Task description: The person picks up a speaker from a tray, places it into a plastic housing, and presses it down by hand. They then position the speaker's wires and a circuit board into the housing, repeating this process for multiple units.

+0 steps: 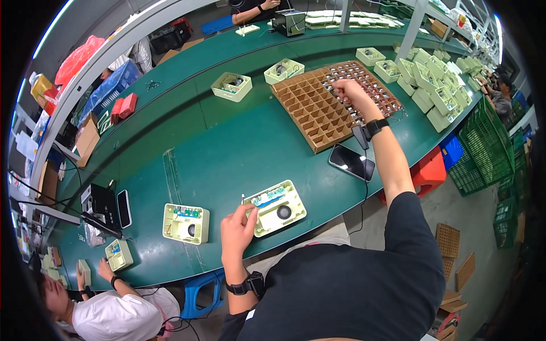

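Note:
My left hand [238,228] grips the left side of a pale green plastic housing [293,217] at the table's near edge. Inside it are a green circuit board [269,196] and a round black part [284,212]. My right arm stretches forward over a cardboard divider tray [307,109]. The right hand [352,94] has its fingers bent together above the filled cells; what they hold, if anything, is hidden. Small metallic parts [372,85] fill the tray's right side, while many left cells show bare cardboard.
A phone [352,162] lies below the tray, with a cable beside it. Another housing [186,224] stands to my left. More housings [231,86] sit beyond, and a pile of them [429,79] is at right. A co-worker [116,307] handles housings at lower left.

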The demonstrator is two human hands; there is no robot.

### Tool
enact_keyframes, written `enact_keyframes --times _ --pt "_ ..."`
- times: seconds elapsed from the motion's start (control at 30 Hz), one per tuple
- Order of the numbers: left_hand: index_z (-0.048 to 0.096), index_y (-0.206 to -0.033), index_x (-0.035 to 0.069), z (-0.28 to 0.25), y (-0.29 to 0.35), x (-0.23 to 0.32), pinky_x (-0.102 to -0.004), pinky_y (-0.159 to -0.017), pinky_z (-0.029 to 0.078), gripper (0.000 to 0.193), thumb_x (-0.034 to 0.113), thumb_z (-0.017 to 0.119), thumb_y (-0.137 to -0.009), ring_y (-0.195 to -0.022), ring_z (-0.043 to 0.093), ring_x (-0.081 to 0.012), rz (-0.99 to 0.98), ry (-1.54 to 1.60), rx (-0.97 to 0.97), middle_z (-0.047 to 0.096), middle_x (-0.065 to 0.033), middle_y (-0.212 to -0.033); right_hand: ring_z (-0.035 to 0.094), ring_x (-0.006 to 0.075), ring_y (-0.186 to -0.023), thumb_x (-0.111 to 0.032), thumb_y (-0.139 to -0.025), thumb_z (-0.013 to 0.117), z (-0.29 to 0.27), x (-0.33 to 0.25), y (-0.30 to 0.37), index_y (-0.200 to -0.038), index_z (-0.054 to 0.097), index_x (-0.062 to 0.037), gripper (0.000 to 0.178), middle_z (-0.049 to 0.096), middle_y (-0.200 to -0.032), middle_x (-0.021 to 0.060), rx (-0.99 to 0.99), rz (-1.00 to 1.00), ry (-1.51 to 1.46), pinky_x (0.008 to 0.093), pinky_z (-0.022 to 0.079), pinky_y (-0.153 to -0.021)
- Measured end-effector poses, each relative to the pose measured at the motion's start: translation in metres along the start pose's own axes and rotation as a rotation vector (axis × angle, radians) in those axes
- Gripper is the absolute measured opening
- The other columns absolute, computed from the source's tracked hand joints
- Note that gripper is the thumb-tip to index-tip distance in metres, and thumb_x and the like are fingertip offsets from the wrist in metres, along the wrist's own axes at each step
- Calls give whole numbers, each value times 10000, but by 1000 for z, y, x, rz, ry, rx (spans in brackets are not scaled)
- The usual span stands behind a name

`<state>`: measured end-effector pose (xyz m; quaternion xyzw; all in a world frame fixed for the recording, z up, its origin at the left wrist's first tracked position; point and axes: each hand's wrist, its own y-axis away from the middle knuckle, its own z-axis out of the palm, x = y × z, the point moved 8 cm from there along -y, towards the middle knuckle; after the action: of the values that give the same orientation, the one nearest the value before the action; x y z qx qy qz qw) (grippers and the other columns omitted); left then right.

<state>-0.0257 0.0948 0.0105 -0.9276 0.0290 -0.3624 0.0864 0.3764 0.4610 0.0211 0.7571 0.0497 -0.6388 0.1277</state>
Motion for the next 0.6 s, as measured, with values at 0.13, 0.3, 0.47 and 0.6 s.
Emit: enact_keyframes --times 0.13,0.3,0.47,0.6 --pt "720 -996 6 -16 3 9 -323 -517 406 106 102 731 -950 -560 537 -137 61 99 223 602 -94 -661 383 127 -513 -256 -1054 555 23 -50 51 -727 446 -112 374 452 -598 21 -141 -97 -370 285 327 -510" --pt "710 -1115 25 -22 -17 62 -286 -580 420 230 54 775 -896 -640 517 -118 199 240 271 595 -34 -762 405 133 -535 -250 -1062 550 101 -93 139 -711 430 -118 394 459 -591 17 -321 -216 -376 290 325 -515" --pt "699 -1197 39 -7 -35 108 -301 -619 460 342 48 792 -868 -676 553 -141 258 305 100 599 -40 -797 461 152 -577 -223 -1032 582 202 -77 227 -730 486 -57 358 529 -613 53 -674 -159 -332 296 358 -560" --pt "681 -1221 47 21 1 88 -358 -669 510 409 76 828 -841 -751 630 -224 337 295 -70 635 -76 -837 534 121 -643 -260 -1058 579 259 -57 276 -807 573 -28 342 592 -718 53 -1035 -19 -642 247 410 -618"
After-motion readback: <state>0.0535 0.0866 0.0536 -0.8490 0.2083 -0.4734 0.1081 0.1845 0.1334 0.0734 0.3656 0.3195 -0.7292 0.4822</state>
